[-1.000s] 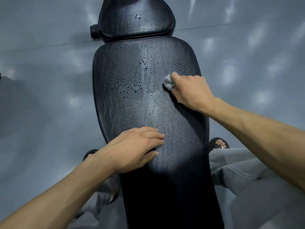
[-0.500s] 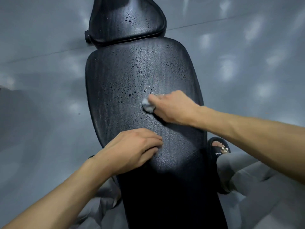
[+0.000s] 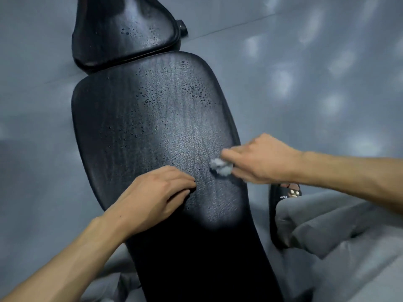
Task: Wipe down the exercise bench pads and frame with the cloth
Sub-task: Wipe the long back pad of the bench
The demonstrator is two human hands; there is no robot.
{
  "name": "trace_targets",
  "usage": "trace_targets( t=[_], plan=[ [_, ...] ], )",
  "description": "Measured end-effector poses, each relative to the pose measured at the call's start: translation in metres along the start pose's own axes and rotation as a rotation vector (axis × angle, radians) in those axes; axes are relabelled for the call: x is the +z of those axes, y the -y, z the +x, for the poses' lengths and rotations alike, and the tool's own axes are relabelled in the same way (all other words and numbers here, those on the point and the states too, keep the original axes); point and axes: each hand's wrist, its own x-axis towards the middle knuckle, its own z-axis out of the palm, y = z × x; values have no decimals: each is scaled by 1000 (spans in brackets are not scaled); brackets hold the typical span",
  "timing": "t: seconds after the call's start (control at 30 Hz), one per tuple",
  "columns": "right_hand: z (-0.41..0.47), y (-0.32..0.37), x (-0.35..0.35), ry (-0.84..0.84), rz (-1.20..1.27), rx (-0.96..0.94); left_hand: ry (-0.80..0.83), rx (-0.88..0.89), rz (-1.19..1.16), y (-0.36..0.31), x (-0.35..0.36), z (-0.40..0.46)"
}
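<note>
A long black padded bench back pad (image 3: 152,127) runs up the middle of the view, beaded with water drops on its upper half. Beyond it sits a smaller black seat pad (image 3: 124,29), also wet. My right hand (image 3: 261,160) is shut on a small wadded grey-white cloth (image 3: 221,167) and presses it on the pad near the right edge. My left hand (image 3: 157,197) lies flat on the pad, fingers together, just left of the cloth and holding nothing. The bench frame is hidden under the pads.
Glossy grey floor (image 3: 327,83) surrounds the bench. My right foot in a black slipper (image 3: 283,197) and my grey trouser leg (image 3: 338,225) are close to the bench's right side. A black knob (image 3: 182,25) sticks out by the seat pad.
My right hand has dragged the cloth down the pad toward me and to the right edge. The left hand stays planted. The view has tilted, so the bench now leans left.
</note>
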Motion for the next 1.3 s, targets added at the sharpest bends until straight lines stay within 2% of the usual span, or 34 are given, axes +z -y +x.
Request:
trace_targets(
  t=[0.1,0.17,0.23,0.33,0.37,0.43,0.5,0.57,0.63,0.73,0.83,1.0,1.13,1.3],
  plan=[
    [-3,17,29,25,-14,-243,-9,9,16,0,5,8],
    [7,7,37,2,-38,-295,-31,7,32,-1,6,15],
    [25,-24,35,-89,-72,-206,-56,4,59,-4,7,21],
    [46,-72,23,-232,-163,35,-82,0,84,-6,7,30],
    [47,-77,22,-247,-157,54,-86,-3,91,-6,7,34],
    [37,-70,29,-233,-73,-54,-98,-11,111,-6,7,41],
    [19,-50,34,-164,48,-243,-113,-25,120,-5,7,49],
    [9,-44,40,-96,59,-349,-124,-39,131,-4,9,57],
    [17,-61,40,-121,70,-243,-124,-51,155,-4,13,65],
    [34,-94,35,-284,84,34,-113,-58,187,-7,19,79],
    [29,-120,38,-353,112,194,-110,-46,215,-9,22,96],
    [-17,-145,75,-231,426,599,-201,-118,259,-11,27,116],
    [-48,-118,101,-179,697,617,-209,-166,295,-11,40,121],
    [-55,-76,113,-181,971,394,-238,-166,357,-10,56,122]
  ],
)
